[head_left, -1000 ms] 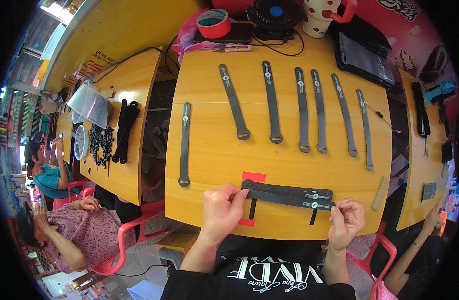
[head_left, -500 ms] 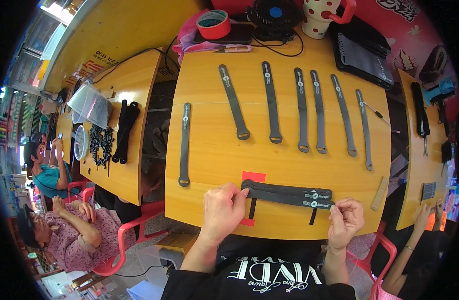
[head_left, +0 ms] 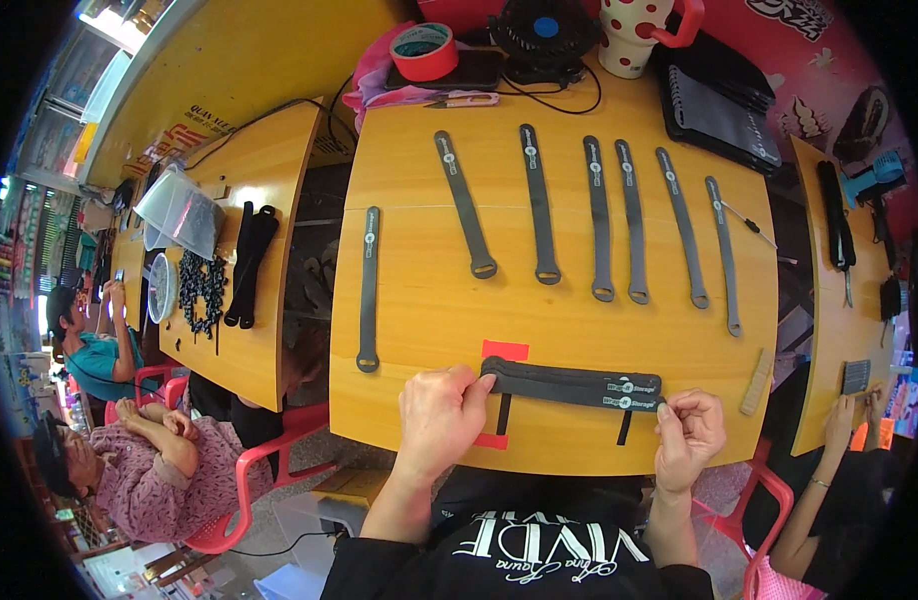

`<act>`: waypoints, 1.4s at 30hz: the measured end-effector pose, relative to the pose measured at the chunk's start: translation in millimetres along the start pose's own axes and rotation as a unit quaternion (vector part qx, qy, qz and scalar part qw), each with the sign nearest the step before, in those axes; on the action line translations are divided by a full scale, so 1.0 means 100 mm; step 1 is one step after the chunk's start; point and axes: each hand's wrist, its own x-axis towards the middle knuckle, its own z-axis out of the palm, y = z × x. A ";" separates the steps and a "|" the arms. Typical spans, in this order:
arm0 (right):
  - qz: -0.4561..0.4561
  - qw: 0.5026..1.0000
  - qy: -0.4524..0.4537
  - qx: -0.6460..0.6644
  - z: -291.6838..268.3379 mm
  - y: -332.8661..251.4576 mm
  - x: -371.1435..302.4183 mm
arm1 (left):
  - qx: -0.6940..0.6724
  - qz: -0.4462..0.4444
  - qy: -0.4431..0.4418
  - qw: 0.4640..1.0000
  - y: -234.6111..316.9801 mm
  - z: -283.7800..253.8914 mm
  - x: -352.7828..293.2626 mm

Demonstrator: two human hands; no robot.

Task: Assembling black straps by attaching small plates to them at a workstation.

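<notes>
We see the left hand [head_left: 441, 412] pressing, fingers together, on the left end of a stack of flat black fabric straps [head_left: 571, 385] at the near edge of the yellow wooden table [head_left: 419, 300]. Right hand [head_left: 689, 432] pinches the right end. Seven single black straps [head_left: 539, 203] lie farther back; red tape roll [head_left: 425, 51] far left.
</notes>
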 end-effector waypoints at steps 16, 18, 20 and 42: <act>0.045 0.999 0.018 -0.023 0.05 0.02 0.04 | -0.017 0.025 0.029 0.999 -0.02 0.04 0.02; 0.053 0.998 0.021 -0.030 0.06 0.00 0.04 | -0.020 0.027 0.031 0.999 -0.01 0.05 0.01; 0.061 0.997 0.024 -0.037 0.07 -0.01 0.05 | -0.028 0.024 0.033 0.999 -0.04 0.06 0.00; 0.057 0.997 0.027 -0.049 0.09 -0.01 0.07 | -0.035 0.020 0.039 0.998 -0.01 0.06 0.00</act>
